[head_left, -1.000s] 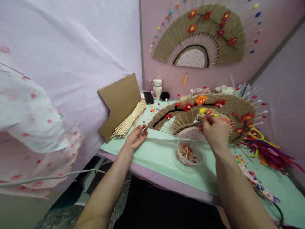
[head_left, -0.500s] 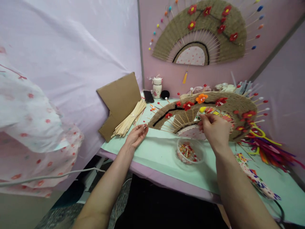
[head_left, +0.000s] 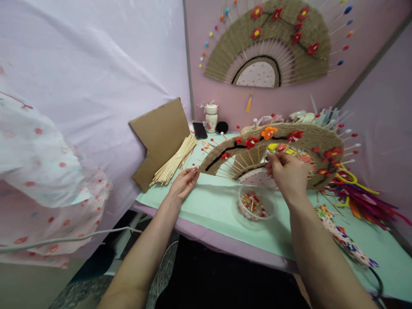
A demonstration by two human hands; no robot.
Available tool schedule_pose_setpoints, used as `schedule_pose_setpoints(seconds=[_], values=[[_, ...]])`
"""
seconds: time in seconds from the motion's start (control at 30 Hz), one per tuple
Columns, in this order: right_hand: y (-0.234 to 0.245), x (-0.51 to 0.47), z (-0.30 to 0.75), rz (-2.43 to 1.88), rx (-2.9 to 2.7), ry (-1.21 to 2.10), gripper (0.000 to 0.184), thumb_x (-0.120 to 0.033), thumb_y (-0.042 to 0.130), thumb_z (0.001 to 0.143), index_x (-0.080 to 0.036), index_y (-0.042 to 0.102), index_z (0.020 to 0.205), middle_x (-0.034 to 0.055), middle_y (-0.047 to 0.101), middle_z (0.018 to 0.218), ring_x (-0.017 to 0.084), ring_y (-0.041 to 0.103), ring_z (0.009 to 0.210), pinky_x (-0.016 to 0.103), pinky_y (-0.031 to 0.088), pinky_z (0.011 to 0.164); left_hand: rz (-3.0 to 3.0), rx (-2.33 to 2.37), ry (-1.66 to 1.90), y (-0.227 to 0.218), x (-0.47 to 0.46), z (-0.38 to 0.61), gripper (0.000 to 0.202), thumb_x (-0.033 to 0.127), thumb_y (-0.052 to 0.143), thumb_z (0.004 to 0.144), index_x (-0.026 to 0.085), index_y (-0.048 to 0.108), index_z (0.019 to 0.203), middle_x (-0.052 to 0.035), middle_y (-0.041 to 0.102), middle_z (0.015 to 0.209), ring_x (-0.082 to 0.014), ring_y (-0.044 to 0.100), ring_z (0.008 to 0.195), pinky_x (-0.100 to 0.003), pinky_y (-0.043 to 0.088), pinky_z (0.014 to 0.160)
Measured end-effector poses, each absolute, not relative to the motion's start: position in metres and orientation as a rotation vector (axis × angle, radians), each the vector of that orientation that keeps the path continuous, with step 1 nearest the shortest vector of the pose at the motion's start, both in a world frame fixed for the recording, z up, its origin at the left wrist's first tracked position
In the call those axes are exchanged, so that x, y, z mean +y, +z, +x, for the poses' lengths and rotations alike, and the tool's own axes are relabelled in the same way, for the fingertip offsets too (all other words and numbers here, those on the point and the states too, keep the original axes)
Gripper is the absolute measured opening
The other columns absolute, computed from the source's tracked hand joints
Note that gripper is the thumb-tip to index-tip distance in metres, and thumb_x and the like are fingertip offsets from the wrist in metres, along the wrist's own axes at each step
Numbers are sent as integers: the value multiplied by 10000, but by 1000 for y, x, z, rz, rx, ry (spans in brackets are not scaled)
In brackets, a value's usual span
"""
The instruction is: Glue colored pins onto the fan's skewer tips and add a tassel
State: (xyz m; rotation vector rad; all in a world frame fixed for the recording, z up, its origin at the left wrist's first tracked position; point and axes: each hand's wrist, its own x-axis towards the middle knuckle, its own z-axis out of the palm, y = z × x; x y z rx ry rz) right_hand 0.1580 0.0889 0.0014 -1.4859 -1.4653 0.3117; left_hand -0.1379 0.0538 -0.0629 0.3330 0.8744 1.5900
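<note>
A twine-wrapped fan (head_left: 222,152) with red and orange flowers, a black branch line and bead-tipped sticks stands tilted over the table. At its lower left tip, the fingertips of my left hand (head_left: 184,182) pinch the end of a small bead-tipped stick (head_left: 195,170). My right hand (head_left: 289,174) is closed in front of the fan's right half, thumb and fingers pressed together by the inner ribs. Whatever sits between those fingers is mostly hidden. A clear round bowl (head_left: 273,206) of red, orange and clear beads stands below the fan, between my hands.
Thin wooden sticks (head_left: 175,161) lie bundled against brown cardboard (head_left: 161,128) at the left. A phone (head_left: 200,130) and white bottle (head_left: 211,118) stand behind. Colourful pipe cleaners (head_left: 363,201) and a floral-covered corded tool (head_left: 347,240) lie right. Another fan (head_left: 225,51) hangs on the wall.
The whole view has shifted slightly. My right hand has barely moved at the fan's ribs, and my left hand keeps its pinch at the fan's left tip.
</note>
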Motion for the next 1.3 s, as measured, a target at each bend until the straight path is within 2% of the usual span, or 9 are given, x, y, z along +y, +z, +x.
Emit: schedule_pose_setpoints(seconds=[0.23,0.8,1.3], values=[[-1,90,159,-1460,-1461,310,285,-407,557,847,-199,643,672,24,662,556,172,583,453,337,477,633,347,884,1589,-64,53,-138,151,-14,695,742,112,636,682,-23,712,780,-58,666,762,-163,525,848],[-1,89,158,-1454,-1468,295,269,-379,560,860,-195,643,682,18,657,551,167,592,463,331,479,655,368,906,1578,-66,55,-137,140,12,739,705,116,645,705,-29,703,808,-82,664,824,-210,497,926],[-7,93,161,-1435,-1445,292,313,-451,552,859,-191,661,723,31,676,564,183,609,466,341,494,619,404,929,1547,-68,55,-139,151,20,740,708,125,633,693,-27,710,831,-71,662,806,-218,495,928]])
